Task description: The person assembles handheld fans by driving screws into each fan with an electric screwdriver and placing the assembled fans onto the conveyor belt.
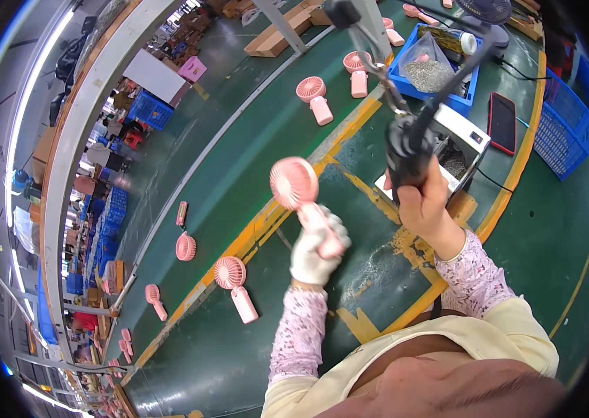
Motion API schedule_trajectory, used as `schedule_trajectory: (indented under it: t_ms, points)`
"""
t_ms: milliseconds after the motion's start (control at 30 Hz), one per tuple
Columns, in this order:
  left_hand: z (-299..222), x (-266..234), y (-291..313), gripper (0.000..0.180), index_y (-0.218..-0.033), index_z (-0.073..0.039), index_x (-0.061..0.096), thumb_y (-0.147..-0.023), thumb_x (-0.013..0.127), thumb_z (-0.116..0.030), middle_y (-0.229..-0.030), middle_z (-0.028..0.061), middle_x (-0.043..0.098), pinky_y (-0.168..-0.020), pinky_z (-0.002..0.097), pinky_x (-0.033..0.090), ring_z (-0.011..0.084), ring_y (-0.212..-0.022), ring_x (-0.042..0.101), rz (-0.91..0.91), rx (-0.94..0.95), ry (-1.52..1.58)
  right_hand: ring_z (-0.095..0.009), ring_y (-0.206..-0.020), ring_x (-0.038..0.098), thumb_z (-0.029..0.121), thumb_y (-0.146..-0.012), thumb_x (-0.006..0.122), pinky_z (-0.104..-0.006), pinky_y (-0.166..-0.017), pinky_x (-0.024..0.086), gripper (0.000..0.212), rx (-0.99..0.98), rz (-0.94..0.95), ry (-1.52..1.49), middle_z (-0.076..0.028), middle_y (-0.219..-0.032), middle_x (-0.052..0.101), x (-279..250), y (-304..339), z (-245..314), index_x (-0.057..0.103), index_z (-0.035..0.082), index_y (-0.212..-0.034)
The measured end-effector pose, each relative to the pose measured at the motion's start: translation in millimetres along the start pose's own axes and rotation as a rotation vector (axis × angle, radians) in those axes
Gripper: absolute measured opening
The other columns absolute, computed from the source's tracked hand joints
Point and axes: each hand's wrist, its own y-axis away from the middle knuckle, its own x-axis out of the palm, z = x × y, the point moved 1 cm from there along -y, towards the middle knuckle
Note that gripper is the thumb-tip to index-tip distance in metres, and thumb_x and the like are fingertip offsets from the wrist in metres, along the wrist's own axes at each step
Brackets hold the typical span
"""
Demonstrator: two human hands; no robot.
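My left hand, in a white glove, grips the handle of a pink hand-held fan and holds it up above the green bench, its round head tilted up and left. My bare right hand is closed around a black electric screwdriver that hangs from a cable and spring arm overhead. The tool sits just right of the fan, a short gap apart.
More pink fans lie on the green conveyor: one near my left arm, one and one farther up. A blue bin holds a bag of screws. A red phone, a blue basket and a white screw feeder stand at right.
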Motion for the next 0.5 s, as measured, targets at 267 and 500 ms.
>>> schedule_trajectory:
  t_ms: [267, 500]
  points:
    - [92, 22, 38, 0.021, -0.099, -0.004, 0.049, -0.081, 0.057, 0.0, -0.088, 0.0073, 0.052, -0.073, 0.032, 0.046, 0.0195, -0.078, 0.054, -0.173, -0.169, -0.251, -0.01, -0.059, 0.056, 0.046, -0.092, 0.047, -0.0234, -0.052, 0.045, 0.053, 0.331, 0.012, -0.42, -0.006, -0.073, 0.057, 26, 17, 14, 0.046, -0.005, -0.108]
    - [101, 6, 38, 0.018, -0.098, -0.001, 0.054, -0.081, 0.059, -0.002, -0.084, 0.0071, 0.056, -0.072, 0.0305, 0.048, 0.0197, -0.078, 0.059, -0.115, -0.038, -0.619, -0.009, -0.063, 0.057, 0.054, -0.089, 0.047, -0.0224, -0.054, 0.045, 0.06, 0.356, 0.075, -0.536, -0.006, -0.078, 0.058, 33, 31, 25, 0.045, -0.003, -0.107]
